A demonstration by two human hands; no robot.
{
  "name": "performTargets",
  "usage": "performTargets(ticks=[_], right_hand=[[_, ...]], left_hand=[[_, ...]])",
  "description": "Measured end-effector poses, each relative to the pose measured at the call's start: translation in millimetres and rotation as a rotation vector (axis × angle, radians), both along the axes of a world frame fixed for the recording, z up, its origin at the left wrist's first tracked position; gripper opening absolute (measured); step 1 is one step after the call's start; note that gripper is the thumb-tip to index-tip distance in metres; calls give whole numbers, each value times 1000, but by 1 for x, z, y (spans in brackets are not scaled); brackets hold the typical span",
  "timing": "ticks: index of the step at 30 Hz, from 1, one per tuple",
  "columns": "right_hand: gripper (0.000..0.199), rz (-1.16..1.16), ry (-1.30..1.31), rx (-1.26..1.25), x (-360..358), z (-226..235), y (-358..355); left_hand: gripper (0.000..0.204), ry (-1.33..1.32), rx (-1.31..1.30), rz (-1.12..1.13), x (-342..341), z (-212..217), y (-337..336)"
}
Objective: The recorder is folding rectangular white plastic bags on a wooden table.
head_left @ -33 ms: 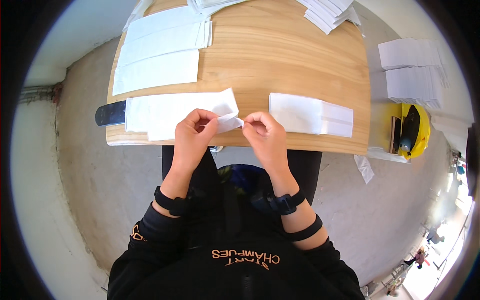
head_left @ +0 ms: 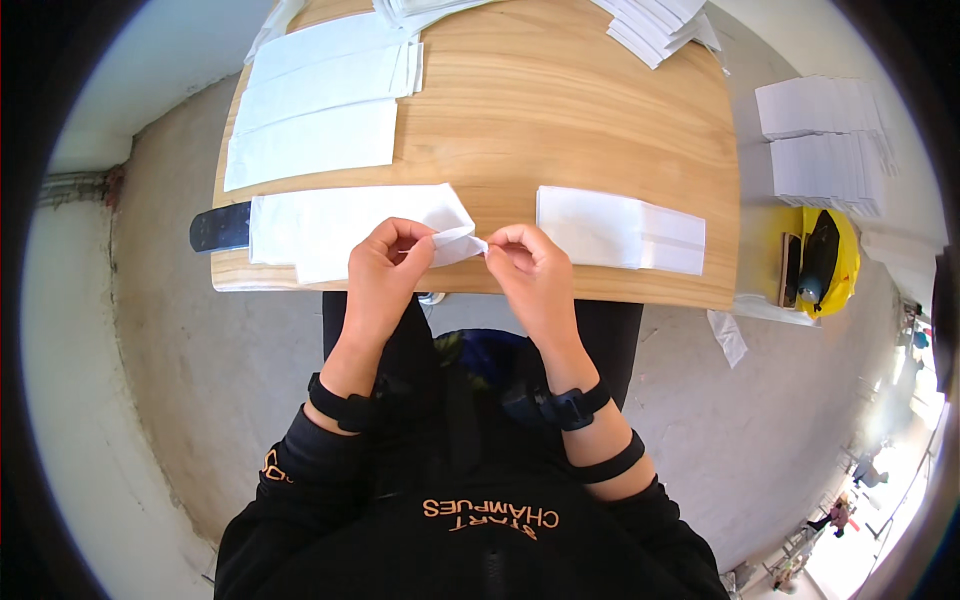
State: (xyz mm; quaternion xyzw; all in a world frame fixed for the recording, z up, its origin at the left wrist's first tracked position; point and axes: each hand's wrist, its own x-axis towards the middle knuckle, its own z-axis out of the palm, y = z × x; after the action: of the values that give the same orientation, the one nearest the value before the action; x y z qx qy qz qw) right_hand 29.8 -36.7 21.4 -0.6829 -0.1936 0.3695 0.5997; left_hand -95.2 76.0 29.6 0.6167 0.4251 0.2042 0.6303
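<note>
A long white paper piece (head_left: 330, 225) lies along the front edge of the wooden table (head_left: 560, 120). Its right end is lifted and creased. My left hand (head_left: 385, 262) pinches that end from the left, thumb and fingers closed on it. My right hand (head_left: 530, 265) pinches the tip of the same end from the right. The two hands nearly touch over the table's front edge. Both wrists wear black bands.
A folded white paper piece (head_left: 615, 230) lies to the right of my hands. Long white sheets (head_left: 320, 110) lie at the table's left, and a black flat object (head_left: 220, 228) sticks out under the held paper. More paper stacks (head_left: 820, 140) and a yellow object (head_left: 835, 265) sit at the right.
</note>
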Motion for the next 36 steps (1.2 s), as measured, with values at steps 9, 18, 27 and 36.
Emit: performTargets(ticks=[9, 18, 27, 36], right_hand=[[61, 9, -206, -44, -5, -2, 2], [49, -18, -113, 64, -8, -3, 5], [28, -62, -107, -52, -1, 4, -2], [16, -143, -155, -49, 11, 4, -12]], left_hand=[[10, 1, -82, -70, 4, -2, -6], [10, -25, 52, -156, 8, -1, -9], [3, -117, -65, -24, 0, -2, -4], [12, -457, -388, 211, -35, -12, 21]])
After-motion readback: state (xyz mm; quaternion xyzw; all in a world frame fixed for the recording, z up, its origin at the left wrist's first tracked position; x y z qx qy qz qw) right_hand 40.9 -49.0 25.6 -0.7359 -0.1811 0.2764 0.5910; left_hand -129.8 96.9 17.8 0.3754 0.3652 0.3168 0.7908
